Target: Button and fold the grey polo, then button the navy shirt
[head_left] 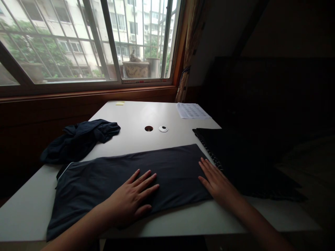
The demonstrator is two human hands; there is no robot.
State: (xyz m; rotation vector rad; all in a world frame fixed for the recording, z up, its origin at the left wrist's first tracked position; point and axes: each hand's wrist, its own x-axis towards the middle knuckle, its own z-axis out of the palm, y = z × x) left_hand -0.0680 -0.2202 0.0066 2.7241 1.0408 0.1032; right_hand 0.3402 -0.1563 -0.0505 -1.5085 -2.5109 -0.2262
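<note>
Tabletop (128, 118) spreads beyond the cloth's (172, 167) far edge; 2 hands (134, 195) (216, 183) (unclenched) touch cloth.

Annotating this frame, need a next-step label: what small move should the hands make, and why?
I'd probably slide the left hand toward the left end of the gray cloth, pressing lightly. Creases show at that end, while the right end looks smoother. The right hand is spread at the right edge, so it could likely steady the cloth.
</note>
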